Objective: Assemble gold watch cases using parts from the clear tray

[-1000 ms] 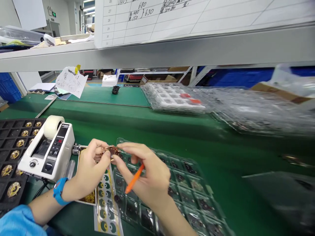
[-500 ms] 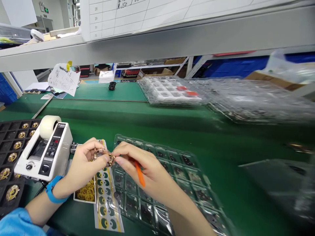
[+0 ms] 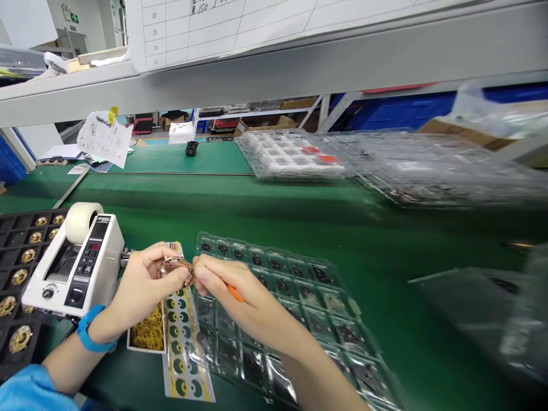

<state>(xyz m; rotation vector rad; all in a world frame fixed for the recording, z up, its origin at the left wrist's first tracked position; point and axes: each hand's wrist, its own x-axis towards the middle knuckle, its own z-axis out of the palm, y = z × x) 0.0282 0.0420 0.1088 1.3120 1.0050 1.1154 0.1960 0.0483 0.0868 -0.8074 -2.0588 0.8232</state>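
Note:
My left hand pinches a small round copper-coloured ring part between thumb and fingers. From the right, my right hand meets the ring's edge with closed fingertips, and an orange tool pokes out of its grip. The tool's tip is hidden. Below the hands lie a white box of yellow rings and a sticker sheet with green and yellow shapes. A clear compartment tray with dark parts sits under and beside my right hand.
At the left stand a white tape dispenser and a black tray holding gold round parts. Stacked clear trays lie at the back right. A grey shelf beam crosses above. Clear plastic sheets are at the right.
My right fingers have closed more tightly at the ring's right edge, and less of the orange tool shows. The whole view has shifted slightly.

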